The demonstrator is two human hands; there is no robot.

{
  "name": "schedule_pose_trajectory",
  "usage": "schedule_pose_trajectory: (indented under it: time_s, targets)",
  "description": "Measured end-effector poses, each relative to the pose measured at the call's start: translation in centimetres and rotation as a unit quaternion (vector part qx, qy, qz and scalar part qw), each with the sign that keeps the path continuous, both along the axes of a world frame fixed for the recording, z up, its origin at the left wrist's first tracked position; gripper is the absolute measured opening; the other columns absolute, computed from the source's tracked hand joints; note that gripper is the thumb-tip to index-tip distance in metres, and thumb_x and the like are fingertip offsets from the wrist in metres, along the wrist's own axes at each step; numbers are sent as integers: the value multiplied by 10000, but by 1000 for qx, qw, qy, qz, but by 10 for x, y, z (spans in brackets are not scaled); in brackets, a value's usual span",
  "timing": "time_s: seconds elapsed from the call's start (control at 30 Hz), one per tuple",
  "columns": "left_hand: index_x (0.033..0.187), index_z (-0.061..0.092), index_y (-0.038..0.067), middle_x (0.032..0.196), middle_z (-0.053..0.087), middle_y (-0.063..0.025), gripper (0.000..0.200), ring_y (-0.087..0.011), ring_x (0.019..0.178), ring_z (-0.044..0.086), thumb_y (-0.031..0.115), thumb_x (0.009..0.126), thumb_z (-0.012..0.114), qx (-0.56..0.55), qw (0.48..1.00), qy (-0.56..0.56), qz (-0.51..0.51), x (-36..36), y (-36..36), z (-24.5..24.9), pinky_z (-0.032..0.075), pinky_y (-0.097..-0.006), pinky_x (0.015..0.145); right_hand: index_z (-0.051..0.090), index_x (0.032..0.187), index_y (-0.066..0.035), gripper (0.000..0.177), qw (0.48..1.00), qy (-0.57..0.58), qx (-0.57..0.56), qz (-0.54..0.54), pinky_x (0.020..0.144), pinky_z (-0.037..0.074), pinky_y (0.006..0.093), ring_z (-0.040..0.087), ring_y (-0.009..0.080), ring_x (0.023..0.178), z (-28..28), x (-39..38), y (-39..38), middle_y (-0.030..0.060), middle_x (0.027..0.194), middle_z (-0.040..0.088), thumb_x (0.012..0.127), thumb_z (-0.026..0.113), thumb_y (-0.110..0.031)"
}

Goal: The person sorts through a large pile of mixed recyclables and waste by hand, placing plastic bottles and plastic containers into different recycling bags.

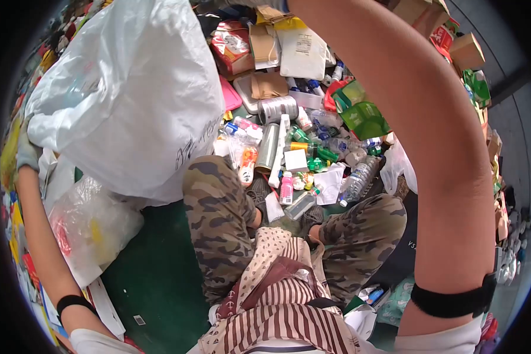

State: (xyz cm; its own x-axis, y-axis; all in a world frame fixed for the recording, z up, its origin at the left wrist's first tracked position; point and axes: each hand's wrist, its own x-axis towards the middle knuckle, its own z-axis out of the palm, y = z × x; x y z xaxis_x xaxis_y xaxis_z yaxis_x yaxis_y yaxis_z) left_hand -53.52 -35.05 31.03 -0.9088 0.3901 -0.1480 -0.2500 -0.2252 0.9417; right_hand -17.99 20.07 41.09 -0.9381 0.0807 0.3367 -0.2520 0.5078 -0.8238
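A large white woven sack (141,88) bulges across the upper left, held up off the floor, with dark marks printed low on its side. My left hand (28,150), in a grey glove, grips the sack's left edge; its fingers are partly hidden. At the top edge of the view, my gloved right hand (242,3) is mostly cut off near the sack's upper right side, so its fingers cannot be made out. Below the sack lies a clear plastic bag (94,224) with red and yellow things inside.
Between my knees and beyond lie mixed recyclables: metal cans (268,147), a pink bottle (287,187), a clear plastic bottle (360,180), a green plastic piece (364,120) and flattened cardboard (264,44). More waste is heaped around both sides. Green floor (153,283) shows at lower left.
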Motion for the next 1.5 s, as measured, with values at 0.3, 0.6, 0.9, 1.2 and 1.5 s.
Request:
schedule_pose_trajectory:
  time_s: [0.3, 0.6, 0.9, 1.2, 1.5]
  targets:
    - [1186, 498, -12, 1183, 504, -208, 345, -321, 1049, 531, 184, 903, 473, -343, 712, 496, 359, 355, 155, 12, 446, -405, 892, 560, 1128, -52, 376, 909, -299, -86, -278, 596, 496, 278, 561, 117, 746, -226, 241, 208, 58, 948, 598, 847, 610, -298]
    - [1142, 526, 30, 1133, 514, -195, 486, -315, 992, 548, 273, 749, 676, -320, 755, 468, -328, 555, 421, -121, 451, -423, 839, 333, 1324, -30, 863, 604, -384, -291, -635, 831, 474, 387, 565, 309, 989, -529, 447, 314, 213, 1196, 495, 673, 750, -414]
    - [1256, 455, 34, 970, 579, -93, 496, -135, 895, 577, 148, 807, 632, -352, 746, 68, -562, 490, 577, -166, 485, -265, 767, -65, 1421, -148, 1297, 599, -215, -264, -725, 964, 392, 433, 359, 321, 1234, -586, 398, 227, 181, 1404, 222, 502, 847, -218]
    - [1230, 426, -32, 1090, 569, -122, 421, -182, 964, 587, 72, 845, 561, -353, 770, -200, -492, 514, 635, -175, 479, -288, 810, 93, 1426, -63, 959, 820, -50, -467, -326, 1001, 345, 348, 374, 261, 1239, -516, 316, 190, 187, 1380, 309, 760, 715, -361]
    - [1219, 445, -37, 1081, 572, -110, 413, -170, 942, 594, 65, 840, 571, -366, 770, -156, -499, 511, 621, -193, 471, -265, 803, 262, 1390, -153, 904, 655, -591, 363, -301, 1045, 208, 476, 301, 299, 1269, -532, 433, 344, 133, 1346, 350, 639, 709, -387]
